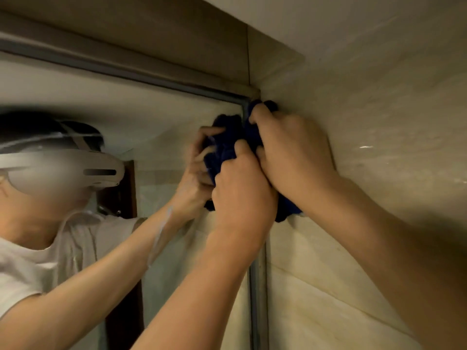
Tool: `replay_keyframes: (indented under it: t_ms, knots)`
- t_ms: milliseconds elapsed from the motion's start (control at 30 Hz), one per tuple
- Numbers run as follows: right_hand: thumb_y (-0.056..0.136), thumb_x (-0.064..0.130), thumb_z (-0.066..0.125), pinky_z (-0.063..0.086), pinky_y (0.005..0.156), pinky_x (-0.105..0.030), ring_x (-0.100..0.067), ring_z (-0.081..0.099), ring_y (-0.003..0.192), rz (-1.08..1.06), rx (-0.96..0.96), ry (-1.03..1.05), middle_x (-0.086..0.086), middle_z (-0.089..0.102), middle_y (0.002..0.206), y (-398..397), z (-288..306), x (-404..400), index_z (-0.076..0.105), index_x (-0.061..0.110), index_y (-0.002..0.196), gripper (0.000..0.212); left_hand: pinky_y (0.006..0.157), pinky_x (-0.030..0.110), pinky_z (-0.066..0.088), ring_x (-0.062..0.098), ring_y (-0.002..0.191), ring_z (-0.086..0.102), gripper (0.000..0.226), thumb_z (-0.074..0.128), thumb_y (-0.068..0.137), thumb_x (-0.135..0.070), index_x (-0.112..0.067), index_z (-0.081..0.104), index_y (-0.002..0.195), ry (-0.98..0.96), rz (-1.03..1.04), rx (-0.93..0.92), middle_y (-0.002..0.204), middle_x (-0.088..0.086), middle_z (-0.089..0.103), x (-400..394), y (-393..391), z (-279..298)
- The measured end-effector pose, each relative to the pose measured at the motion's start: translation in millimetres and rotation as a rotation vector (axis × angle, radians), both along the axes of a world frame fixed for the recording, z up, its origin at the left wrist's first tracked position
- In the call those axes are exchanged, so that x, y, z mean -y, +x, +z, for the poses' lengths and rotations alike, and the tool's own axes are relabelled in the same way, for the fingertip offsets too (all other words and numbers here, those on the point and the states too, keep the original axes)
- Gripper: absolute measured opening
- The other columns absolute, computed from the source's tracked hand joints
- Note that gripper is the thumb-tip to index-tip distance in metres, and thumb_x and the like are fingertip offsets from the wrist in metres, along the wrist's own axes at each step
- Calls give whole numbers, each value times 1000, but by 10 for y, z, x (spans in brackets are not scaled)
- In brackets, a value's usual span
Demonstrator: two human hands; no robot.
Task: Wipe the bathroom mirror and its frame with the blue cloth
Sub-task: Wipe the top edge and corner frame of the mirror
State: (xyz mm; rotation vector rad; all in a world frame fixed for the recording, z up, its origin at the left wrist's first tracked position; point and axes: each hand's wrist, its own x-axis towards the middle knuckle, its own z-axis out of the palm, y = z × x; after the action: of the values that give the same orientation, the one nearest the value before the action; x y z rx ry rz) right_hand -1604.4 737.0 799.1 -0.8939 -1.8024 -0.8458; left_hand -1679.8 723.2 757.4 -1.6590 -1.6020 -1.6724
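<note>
The dark blue cloth (249, 132) is bunched up at the top right corner of the mirror (164, 117). My right hand (293, 150) grips the cloth's upper part and holds it against the grey metal frame (257, 286) at that corner. My left hand (242, 193) sits just below and left of it, fingers curled round the lower bunch of the cloth. Most of the cloth is hidden behind both hands. The mirror reflects the hands, the cloth and a person in a white shirt with a headset.
A beige marble-tiled wall (366, 97) runs right beside the frame's right edge. The frame's top bar (113, 69) runs left under a tiled overhang (151, 29). A dark wooden door frame shows in the reflection.
</note>
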Motion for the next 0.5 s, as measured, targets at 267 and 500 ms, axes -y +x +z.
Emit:
replay_keyframes:
  t_ms: [267,500]
  knots:
    - [87,16,59,37,55,-32,-30,63,80,-89,201,-213,-8,62,107,93,-571,165,43,15,129,44,60,37,48,18,68,60,12,56,91,-13,-18,47,98,-66,-123,26,78,-1,62,120,-94,-713]
    - [93,11,53,52,80,-46,-42,58,100,-46,-9,-84,-20,46,127,127,231,260,40,10,133,42,77,25,42,29,103,63,35,53,95,-11,-9,45,129,164,-195,229,114,11,67,209,-9,57]
